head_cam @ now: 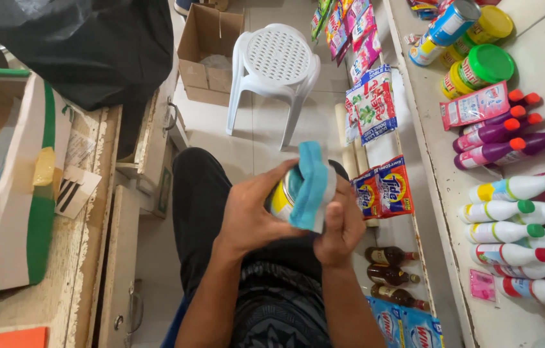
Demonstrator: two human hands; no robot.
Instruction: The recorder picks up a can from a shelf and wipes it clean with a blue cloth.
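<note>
My left hand (252, 216) grips a round tin can (285, 192) with a yellow and blue label, held in front of my lap. My right hand (340, 227) presses a blue and white cloth (312, 185) against the can's side, wrapping over it. Most of the can is hidden under the cloth and fingers. Both hands are close together, above my dark trousers.
A white shelf (440, 161) at right carries plastic bottles (517, 188) with coloured caps, more tin cans (453, 22) and sachets. Detergent packets (385, 188) hang from its edge, brown bottles (392, 256) below. A white plastic stool (276, 64) and cardboard box (208, 45) stand ahead. A worn wooden counter (86, 258) lies left.
</note>
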